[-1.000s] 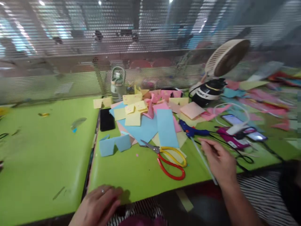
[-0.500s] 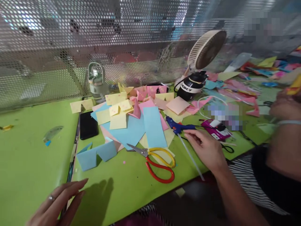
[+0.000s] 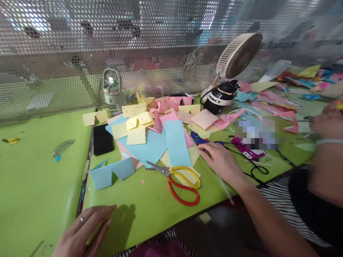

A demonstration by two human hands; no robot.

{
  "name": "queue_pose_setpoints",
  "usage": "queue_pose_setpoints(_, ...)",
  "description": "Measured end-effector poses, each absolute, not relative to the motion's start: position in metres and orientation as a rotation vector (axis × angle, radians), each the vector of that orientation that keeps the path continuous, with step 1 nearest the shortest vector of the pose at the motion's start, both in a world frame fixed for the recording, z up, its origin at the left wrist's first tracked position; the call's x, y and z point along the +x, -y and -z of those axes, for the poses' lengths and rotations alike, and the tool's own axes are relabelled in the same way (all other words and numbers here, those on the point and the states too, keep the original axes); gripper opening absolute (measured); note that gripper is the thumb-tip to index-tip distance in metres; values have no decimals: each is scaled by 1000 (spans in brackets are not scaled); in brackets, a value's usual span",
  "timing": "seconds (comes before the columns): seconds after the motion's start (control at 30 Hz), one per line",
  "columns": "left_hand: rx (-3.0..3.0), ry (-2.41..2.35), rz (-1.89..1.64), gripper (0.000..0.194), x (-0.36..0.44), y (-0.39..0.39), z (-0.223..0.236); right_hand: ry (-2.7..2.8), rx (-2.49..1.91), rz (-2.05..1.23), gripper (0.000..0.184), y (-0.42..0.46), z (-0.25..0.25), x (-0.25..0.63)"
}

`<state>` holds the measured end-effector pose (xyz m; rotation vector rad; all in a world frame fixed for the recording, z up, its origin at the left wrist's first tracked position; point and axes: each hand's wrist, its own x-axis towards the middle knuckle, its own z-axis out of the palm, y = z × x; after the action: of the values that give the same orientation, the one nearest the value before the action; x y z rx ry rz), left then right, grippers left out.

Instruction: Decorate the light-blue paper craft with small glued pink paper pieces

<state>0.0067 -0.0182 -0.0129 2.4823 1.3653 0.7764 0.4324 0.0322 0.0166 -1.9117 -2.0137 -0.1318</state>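
The blue glue gun (image 3: 197, 138) lies on its side on the green table (image 3: 144, 221), right of centre in the frame, near the blue paper strip (image 3: 177, 142). The glue stick (image 3: 225, 190) runs from beneath the right hand (image 3: 226, 167) towards the table's front edge. The black cord (image 3: 242, 154) leads off to the right.

In this inspector's judgement, handling is best done by the grip, fingers clear of the nozzle, which may be hot. The gun should be turned gently so that the protruding stick does not catch on the wrist and the cord does not drag the loose papers. The scissors (image 3: 164, 171), just left, call for clearance.

Right hand: forearm in from the lower right, palm mostly down, fingers bent and reaching left at the gun; whether they grip it or merely touch it cannot be told. Left hand (image 3: 83, 232): lower left, fingers slightly bent and loosely parted, nothing visibly held, its shadow on the table.
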Motion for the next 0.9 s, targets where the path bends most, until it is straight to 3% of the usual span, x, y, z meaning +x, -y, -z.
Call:
queue_pose_setpoints(0.17, 2666, -1576, -767, 33, 15, -7, -7, 2299, -1626, -174, 23, -34, -14, 385)
queue_pose_setpoints(0.3, 2677, -1731, -676, 37, 30, -39, -16, 2421, -1497, -200, 29, -32, -6, 358)
queue_pose_setpoints(0.57, 2564, -1573, -485, 31, 21, -73, -4, 2326, -1769, -144, 28, -70, -10, 377)
queue_pose_setpoints(0.73, 2432, -1565, -596, 38, 12, -75, -13, 2091, -2051, -71, 54, -97, -8, 403)
queue_pose_setpoints(0.9, 2294, -1582, -627, 41, 5, -74, -14, 1960, -2153, -192, 67, -105, 1, 398)
